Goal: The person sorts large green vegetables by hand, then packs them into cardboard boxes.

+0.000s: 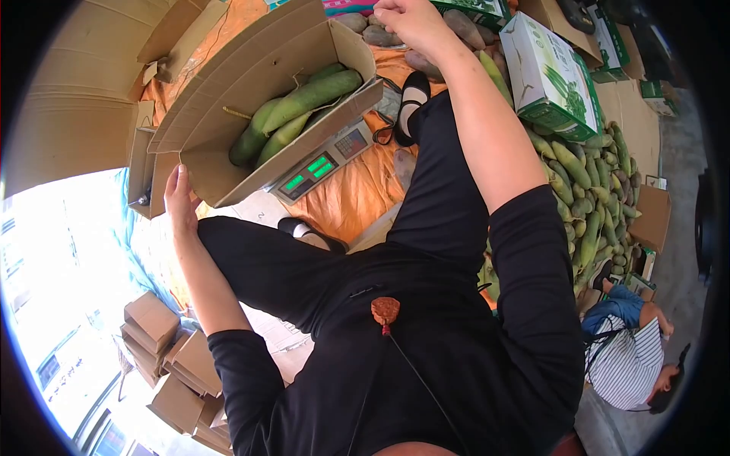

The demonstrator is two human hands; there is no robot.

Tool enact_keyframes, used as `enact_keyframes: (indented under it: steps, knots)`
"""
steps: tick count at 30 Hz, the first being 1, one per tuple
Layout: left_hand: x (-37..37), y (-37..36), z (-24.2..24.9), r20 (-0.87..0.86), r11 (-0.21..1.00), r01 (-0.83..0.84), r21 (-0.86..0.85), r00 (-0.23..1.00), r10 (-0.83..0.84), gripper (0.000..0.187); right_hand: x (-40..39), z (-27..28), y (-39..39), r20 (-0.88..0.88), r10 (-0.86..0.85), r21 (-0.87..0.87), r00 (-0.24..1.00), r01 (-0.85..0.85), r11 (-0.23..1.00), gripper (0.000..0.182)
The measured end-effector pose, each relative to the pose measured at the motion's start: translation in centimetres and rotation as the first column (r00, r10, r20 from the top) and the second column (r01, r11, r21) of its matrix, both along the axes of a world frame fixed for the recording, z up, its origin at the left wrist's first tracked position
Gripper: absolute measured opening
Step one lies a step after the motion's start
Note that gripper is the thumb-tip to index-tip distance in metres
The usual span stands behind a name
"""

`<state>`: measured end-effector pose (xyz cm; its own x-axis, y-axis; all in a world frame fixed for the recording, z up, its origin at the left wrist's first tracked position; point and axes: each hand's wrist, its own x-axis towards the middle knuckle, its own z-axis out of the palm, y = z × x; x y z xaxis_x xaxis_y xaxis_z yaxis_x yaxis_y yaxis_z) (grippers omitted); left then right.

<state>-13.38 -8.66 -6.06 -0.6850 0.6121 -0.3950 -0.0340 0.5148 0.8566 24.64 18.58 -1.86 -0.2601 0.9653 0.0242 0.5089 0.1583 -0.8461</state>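
A cardboard box [251,178] sits tilted on a digital scale [318,171] with lit green displays, and several long green radishes [310,100] lie inside it. At the box's near left corner, my left hand [181,204] touches the cardboard with its fingers stretched out. My right hand [418,26] reaches to the top edge of the view, above dusky, brownish-purple root vegetables [380,36]. Its fingers are slightly bent and apart, and I see nothing held in them; the hand is partly cut off by the frame.
Right of my arm, a white-and-green printed carton [551,76] stands beside a large heap of green radishes [589,194]. A person in a striped top [627,365] crouches at lower right. Folded cardboard boxes [179,349] are stacked at lower left. Orange sheeting [365,178] covers the ground.
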Motion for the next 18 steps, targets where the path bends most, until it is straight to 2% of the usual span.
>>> enact_keyframes:
  steps: [1, 4, 5, 7, 8, 10, 12, 14, 16, 18]
  knots:
    - [0.1, 0.0, 0.0, 0.000, 1.000, 0.000, -0.001, 1.000, 0.000, 0.056, -0.1, -0.2, 0.2, -0.069, 0.031, -0.079, 0.997, -0.036, 0.996, 0.020]
    - [0.2, 0.0, 0.0, -0.032, 1.000, 0.007, -0.016, 0.999, -0.007, 0.057, -0.5, -0.3, 0.4, -0.060, 0.044, -0.148, 0.997, -0.052, 0.988, 0.022]
    - [0.2, 0.1, 0.1, -0.034, 0.999, 0.019, -0.031, 0.999, -0.020, 0.057, -0.7, -0.4, 0.4, -0.059, 0.040, -0.146, 0.997, -0.048, 0.988, 0.022]
    - [0.4, 0.1, 0.0, -0.027, 0.998, 0.043, -0.039, 0.999, -0.044, 0.058, -0.9, -0.8, 0.4, 0.091, 0.010, -0.030, 0.996, -0.007, 1.000, 0.023]
    - [0.4, 0.0, 0.0, -0.026, 0.998, 0.045, -0.047, 0.999, -0.047, 0.056, -1.0, -2.8, 0.7, -0.036, 0.075, -0.001, 0.996, -0.076, 0.997, 0.025]
    - [0.5, 0.3, -0.1, -0.014, 0.996, 0.075, -0.039, 0.997, -0.076, 0.054, -1.4, -2.7, 1.3, 0.061, 0.118, -0.007, 0.991, -0.118, 0.993, 0.030]
    - [0.6, 0.3, 0.0, 0.025, 0.987, 0.120, -0.108, 0.993, -0.118, 0.047, -1.6, -1.9, 1.0, 0.260, 0.151, -0.025, 0.954, -0.149, 0.988, 0.036]
    - [0.1, 0.4, -0.8, -0.026, 0.974, 0.123, -0.189, 0.991, -0.130, 0.041, -2.2, -3.7, 1.3, 0.246, 0.078, 0.027, 0.966, -0.087, 0.996, 0.042]
    - [0.3, 0.4, -1.2, -0.227, 0.954, 0.178, -0.241, 0.946, -0.234, 0.032, -2.5, -3.1, 1.1, 0.471, 0.265, -0.198, 0.841, -0.192, 0.961, 0.041]
    - [0.4, 0.4, -1.3, -0.258, 0.938, 0.149, -0.314, 0.937, -0.235, 0.030, -2.6, -2.1, -0.6, 0.505, 0.267, -0.210, 0.821, -0.183, 0.960, 0.039]
